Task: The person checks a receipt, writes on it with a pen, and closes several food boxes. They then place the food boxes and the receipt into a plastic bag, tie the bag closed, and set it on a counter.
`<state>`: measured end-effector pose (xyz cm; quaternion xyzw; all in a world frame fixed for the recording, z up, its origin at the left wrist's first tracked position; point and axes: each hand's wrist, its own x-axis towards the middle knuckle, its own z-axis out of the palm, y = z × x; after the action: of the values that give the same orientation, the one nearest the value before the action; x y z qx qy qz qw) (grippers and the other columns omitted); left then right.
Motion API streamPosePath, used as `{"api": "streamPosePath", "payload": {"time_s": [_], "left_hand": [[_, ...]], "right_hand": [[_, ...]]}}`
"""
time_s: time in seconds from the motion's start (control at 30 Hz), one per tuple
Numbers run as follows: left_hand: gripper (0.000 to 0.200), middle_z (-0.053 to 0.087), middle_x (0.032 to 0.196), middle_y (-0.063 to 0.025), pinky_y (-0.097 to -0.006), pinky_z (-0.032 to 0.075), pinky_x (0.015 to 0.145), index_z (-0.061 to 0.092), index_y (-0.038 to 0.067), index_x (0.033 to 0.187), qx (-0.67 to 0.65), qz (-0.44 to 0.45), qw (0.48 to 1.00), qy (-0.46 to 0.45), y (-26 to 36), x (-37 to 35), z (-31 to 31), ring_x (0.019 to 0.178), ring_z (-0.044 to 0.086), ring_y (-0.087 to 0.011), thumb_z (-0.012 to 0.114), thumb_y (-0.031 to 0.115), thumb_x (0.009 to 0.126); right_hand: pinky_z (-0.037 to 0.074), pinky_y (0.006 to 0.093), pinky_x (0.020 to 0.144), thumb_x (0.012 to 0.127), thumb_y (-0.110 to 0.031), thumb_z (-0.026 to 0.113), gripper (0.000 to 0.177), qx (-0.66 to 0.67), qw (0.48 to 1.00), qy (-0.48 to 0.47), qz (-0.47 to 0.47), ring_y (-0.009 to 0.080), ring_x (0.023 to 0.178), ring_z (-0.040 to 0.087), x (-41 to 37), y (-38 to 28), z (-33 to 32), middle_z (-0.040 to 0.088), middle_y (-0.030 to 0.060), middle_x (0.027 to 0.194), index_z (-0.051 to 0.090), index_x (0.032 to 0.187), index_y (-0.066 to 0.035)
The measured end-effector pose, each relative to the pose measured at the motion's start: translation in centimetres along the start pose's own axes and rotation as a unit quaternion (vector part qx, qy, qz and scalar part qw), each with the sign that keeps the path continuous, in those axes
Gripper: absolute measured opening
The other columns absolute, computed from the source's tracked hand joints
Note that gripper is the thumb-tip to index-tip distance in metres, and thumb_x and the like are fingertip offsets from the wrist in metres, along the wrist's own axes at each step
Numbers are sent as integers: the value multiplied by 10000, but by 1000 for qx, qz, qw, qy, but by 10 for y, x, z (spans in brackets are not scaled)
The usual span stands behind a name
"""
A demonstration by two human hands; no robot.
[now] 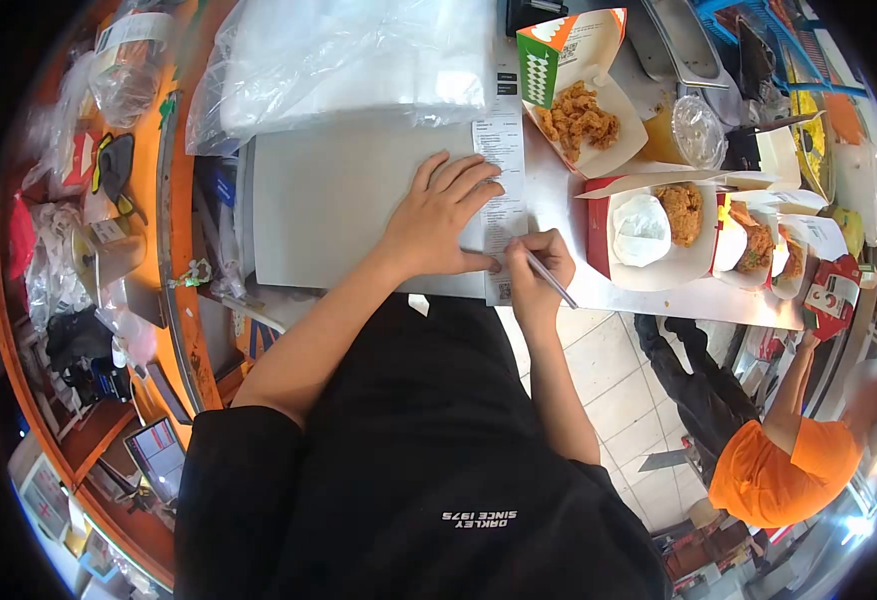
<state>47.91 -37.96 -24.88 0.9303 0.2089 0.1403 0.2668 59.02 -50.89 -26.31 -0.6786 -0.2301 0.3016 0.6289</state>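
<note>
A long printed receipt [504, 215] lies on the metal counter, along the edge of a grey board [329, 200]. My left hand [444, 220] rests flat, fingers spread, across the board with its fingertips on the receipt. In my right hand [541, 275] is a slim silver pen [554, 280], gripped with its lower end at the receipt; the tip is hidden by my fingers. Right of the receipt stands an opened green and orange carton [571, 85] holding pieces of fried chicken [579, 120]. Below it, a red box [599, 240] holds a white wrapped bundle [642, 230] and fried chicken [681, 212].
Clear plastic bags [359, 60] lie behind the board. A lidded cup [699, 130] and a metal tray [684, 40] stand at the back right, with more food boxes [749, 240] alongside. A person in an orange shirt [784, 470] holds a red box [834, 298] at the right.
</note>
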Motion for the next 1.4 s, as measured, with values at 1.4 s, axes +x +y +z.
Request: {"api": "streamPosePath", "payload": {"time_s": [1.4], "left_hand": [[753,459,1293,-129,-533,199,1074,524,56,1130,20,36,999,-30,9,9,-2,1270,371,-305,803,429,539]], "right_hand": [[372,189,477,896,-157,492,434,-35,889,341,-303,94,512,472,31,-65,-120,513,55,630,321,1258,9]]}}
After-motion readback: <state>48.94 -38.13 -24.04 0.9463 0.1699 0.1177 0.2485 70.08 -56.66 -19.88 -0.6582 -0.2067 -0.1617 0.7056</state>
